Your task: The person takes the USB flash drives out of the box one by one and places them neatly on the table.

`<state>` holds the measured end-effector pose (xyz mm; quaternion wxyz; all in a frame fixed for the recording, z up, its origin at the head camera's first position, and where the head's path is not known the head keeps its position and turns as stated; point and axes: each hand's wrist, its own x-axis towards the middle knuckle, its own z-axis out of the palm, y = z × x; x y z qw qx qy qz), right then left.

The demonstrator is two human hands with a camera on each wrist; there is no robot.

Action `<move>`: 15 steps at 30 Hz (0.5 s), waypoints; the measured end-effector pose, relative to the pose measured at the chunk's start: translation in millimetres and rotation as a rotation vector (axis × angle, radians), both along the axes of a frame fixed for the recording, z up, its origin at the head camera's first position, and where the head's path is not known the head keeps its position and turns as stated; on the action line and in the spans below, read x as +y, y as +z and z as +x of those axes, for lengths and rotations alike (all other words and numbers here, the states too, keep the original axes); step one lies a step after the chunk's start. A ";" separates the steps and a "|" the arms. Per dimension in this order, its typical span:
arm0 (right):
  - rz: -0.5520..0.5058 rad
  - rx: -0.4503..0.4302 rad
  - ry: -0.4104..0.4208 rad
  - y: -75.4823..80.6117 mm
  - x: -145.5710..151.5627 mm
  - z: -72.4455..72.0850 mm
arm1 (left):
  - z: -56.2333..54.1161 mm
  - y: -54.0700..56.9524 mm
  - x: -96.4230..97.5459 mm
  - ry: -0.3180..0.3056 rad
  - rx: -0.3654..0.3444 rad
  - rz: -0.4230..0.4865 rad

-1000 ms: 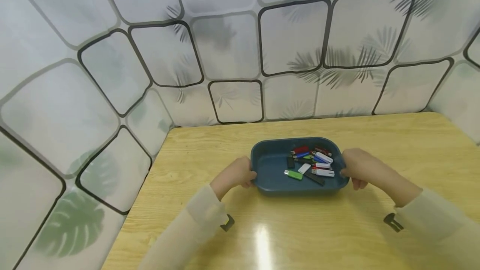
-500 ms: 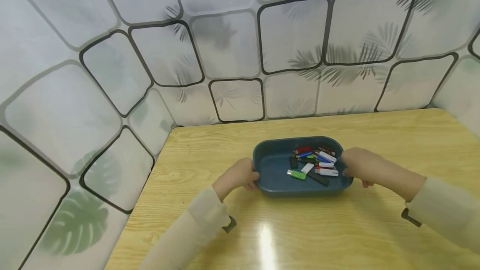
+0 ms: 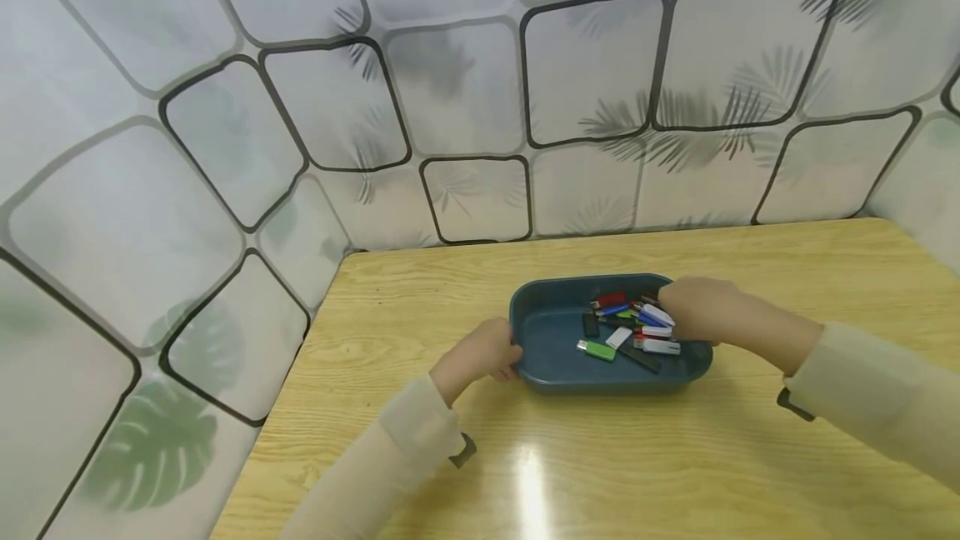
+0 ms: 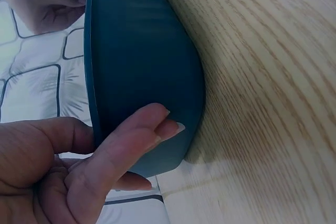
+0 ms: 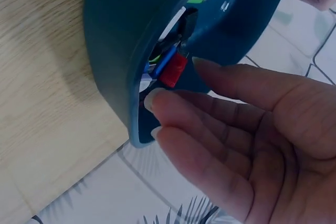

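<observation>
A dark blue tray [image 3: 555, 357] sits on the wooden table with several USB flash drives heaped toward its right side. One green flash drive [image 3: 596, 349] lies apart near the front. My left hand [image 3: 480, 351] grips the tray's left end, thumb over the rim and fingers along the outer wall, as the left wrist view shows. Over the right end hovers my right hand [image 3: 696, 309], its thumb and fingers apart with nothing between them. In the right wrist view its fingertips are close to the rim, near a red flash drive [image 5: 173, 70].
The wooden table [image 3: 420, 290] runs back to a wall covering [image 3: 465, 90] patterned with rounded outlines and leaves. Another wall stands along the table's left edge. Light-coloured sleeves [image 3: 397, 457] cover both forearms.
The tray has shifted slightly to the right in the head view. My right hand has let go of its right rim and moved in over the flash drives. My left hand keeps its grip.
</observation>
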<state>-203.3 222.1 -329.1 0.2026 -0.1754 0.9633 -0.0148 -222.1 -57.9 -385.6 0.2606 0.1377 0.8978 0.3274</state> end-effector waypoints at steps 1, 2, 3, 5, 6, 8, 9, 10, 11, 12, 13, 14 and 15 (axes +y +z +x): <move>0.007 0.004 0.010 -1.0 -1.5 -0.6 | 0.0 -0.4 0.1 -0.007 0.009 -0.007; 0.013 0.010 0.020 -2.2 -2.4 -1.2 | 0.0 -0.8 0.2 -0.013 0.017 -0.009; 0.016 0.013 0.027 -3.1 -3.5 -1.8 | 0.0 -0.9 0.4 -0.017 0.022 -0.012; 0.025 0.023 0.048 -4.9 -5.4 -3.5 | 0.0 -0.6 0.6 -0.018 0.026 -0.015; 0.029 0.023 0.061 -5.8 -6.2 -4.2 | 0.1 -0.3 0.7 -0.018 0.025 -0.016; 0.040 0.015 0.076 -6.8 -8.7 -6.8 | 0.3 0.1 0.7 -0.018 0.024 -0.018; 0.047 0.006 0.080 -7.0 -10.5 -8.3 | 0.6 0.6 0.7 -0.018 0.024 -0.017; 0.057 -0.004 0.082 -7.1 -12.2 -9.8 | 0.8 0.9 0.7 -0.018 0.025 -0.017; 0.066 -0.015 0.083 -7.1 -14.0 -11.3 | 0.8 1.1 0.7 -0.017 0.025 -0.017; 0.076 -0.028 0.081 -7.1 -15.7 -12.7 | 0.9 1.5 0.8 -0.017 0.025 -0.019; 0.086 -0.037 0.080 -6.9 -17.4 -14.4 | 0.8 1.8 1.1 -0.020 0.027 -0.021; 0.098 -0.046 0.084 -6.9 -19.0 -15.7 | 0.8 2.3 1.5 -0.023 0.030 -0.025; 0.109 -0.052 0.084 -6.8 -20.4 -16.9 | 0.7 2.8 1.9 -0.030 0.035 -0.032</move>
